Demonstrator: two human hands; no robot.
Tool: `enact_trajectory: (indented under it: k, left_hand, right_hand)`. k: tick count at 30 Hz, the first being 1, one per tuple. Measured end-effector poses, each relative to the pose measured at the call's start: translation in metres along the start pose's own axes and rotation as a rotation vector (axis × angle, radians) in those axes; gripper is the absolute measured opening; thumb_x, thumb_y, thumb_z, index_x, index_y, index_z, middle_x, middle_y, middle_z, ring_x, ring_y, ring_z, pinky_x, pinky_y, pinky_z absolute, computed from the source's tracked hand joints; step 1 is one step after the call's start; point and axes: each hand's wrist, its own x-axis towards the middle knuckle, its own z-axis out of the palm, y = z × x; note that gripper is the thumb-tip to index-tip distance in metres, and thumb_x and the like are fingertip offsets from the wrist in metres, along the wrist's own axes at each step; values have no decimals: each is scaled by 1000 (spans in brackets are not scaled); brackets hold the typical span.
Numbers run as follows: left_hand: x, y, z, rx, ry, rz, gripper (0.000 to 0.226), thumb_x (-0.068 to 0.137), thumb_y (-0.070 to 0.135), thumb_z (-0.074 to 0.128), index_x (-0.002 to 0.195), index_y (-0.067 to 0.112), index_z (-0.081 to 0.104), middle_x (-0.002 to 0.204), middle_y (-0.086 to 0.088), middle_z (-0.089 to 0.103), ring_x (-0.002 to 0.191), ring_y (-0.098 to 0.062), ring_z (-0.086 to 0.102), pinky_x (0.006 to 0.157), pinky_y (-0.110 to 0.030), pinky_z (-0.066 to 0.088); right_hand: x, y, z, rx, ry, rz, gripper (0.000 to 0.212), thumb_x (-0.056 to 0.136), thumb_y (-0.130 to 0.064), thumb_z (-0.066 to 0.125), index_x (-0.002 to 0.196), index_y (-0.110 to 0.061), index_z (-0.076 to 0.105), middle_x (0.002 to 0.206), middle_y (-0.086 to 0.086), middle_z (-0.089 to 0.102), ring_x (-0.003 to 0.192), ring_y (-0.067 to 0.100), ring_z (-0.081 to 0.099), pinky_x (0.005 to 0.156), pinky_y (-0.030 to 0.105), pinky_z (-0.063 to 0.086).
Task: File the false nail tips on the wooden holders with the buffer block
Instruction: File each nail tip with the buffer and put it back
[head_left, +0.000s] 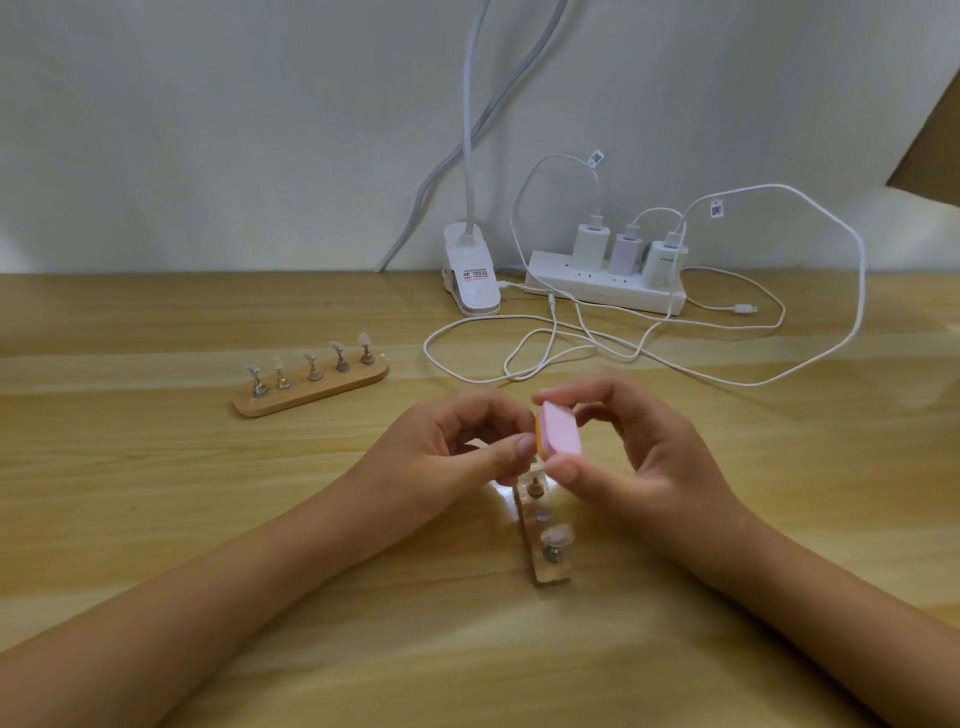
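Observation:
My right hand (631, 457) pinches a pink buffer block (560, 432) with an orange side between thumb and fingers, just above the near wooden holder (546, 566). That holder lies end-on to me and carries clear nail tips on metal pegs; one tip (557, 534) shows plainly. My left hand (462, 447) has its fingers curled at the block's left side, at the holder's far end; what it grips is hidden. A second wooden holder (311, 392) with several nail tips stands to the left, farther back.
A white power strip (605, 286) with three chargers sits at the back by the wall. Loose white cables (571, 332) loop over the table behind my hands. A white clip lamp base (470, 275) stands left of the strip. Brown cardboard (935, 135) juts in at top right.

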Motion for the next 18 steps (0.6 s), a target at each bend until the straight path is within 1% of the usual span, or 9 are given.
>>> enact_trajectory:
  k: [3, 4, 7, 8, 11, 13, 15, 16, 18]
  left_hand:
    - [0, 0, -1, 22, 20, 11, 7, 82, 32, 67, 87, 30, 71, 79, 9, 67, 71, -3, 60, 67, -16, 48]
    - [0, 0, -1, 23, 25, 14, 6, 82, 31, 68, 87, 29, 71, 79, 9, 67, 72, -3, 61, 68, -16, 49]
    - [0, -1, 0, 54, 43, 29, 5, 83, 24, 72, 87, 25, 70, 83, 7, 68, 78, -6, 63, 71, -17, 50]
    - [-1, -1, 0, 68, 57, 33, 5, 83, 23, 72, 87, 25, 70, 84, 7, 68, 80, -6, 63, 71, -17, 50]
    - [-2, 0, 0, 106, 90, 49, 5, 83, 28, 69, 86, 25, 71, 86, 6, 69, 80, -5, 64, 71, -18, 52]
    - [-3, 0, 1, 153, 89, 55, 7, 84, 28, 68, 89, 23, 70, 86, 6, 69, 80, -5, 64, 72, -20, 53]
    - [-2, 0, 3, 206, 78, 62, 5, 87, 25, 66, 91, 22, 67, 85, 10, 67, 79, -2, 63, 71, -19, 52]
    - [-2, 0, 3, 233, 77, 64, 3, 88, 24, 64, 90, 24, 65, 84, 13, 66, 77, 0, 62, 70, -18, 51]
    - [-1, -1, 3, 278, 86, 71, 5, 88, 23, 60, 88, 27, 63, 81, 17, 63, 73, 2, 59, 68, -16, 49]
  right_hand:
    - [2, -1, -1, 8, 49, 64, 39, 73, -44, 72, 107, -25, 64, 110, -3, 69, 107, 16, 62, 94, 38, 49]
    - [1, -3, -1, -21, 54, 36, 40, 74, -44, 72, 108, -25, 64, 111, -3, 68, 108, 16, 62, 94, 36, 49]
    - [-1, -3, -1, -181, 25, -129, 41, 76, -41, 73, 113, -27, 60, 113, -10, 64, 109, 14, 59, 93, 25, 46]
    - [-1, -2, -2, -194, 24, -131, 41, 76, -41, 73, 113, -28, 60, 113, -11, 64, 108, 13, 58, 93, 24, 45]
    - [2, 0, -6, -155, 61, -41, 40, 76, -44, 70, 111, -26, 63, 111, -10, 65, 109, 12, 59, 93, 27, 46]
    - [1, -1, -5, -229, 43, -125, 43, 77, -42, 72, 113, -23, 63, 113, -10, 64, 110, 10, 58, 95, 25, 44]
    - [0, -1, -4, -313, 20, -218, 44, 77, -41, 74, 114, -20, 63, 115, -10, 62, 111, 9, 57, 98, 23, 41]
    - [0, 0, -4, -316, 31, -210, 44, 77, -41, 73, 114, -19, 63, 115, -10, 62, 110, 9, 57, 99, 24, 41]
    - [2, 0, -7, -287, 66, -153, 43, 77, -42, 72, 113, -19, 64, 113, -11, 63, 109, 6, 57, 98, 29, 43]
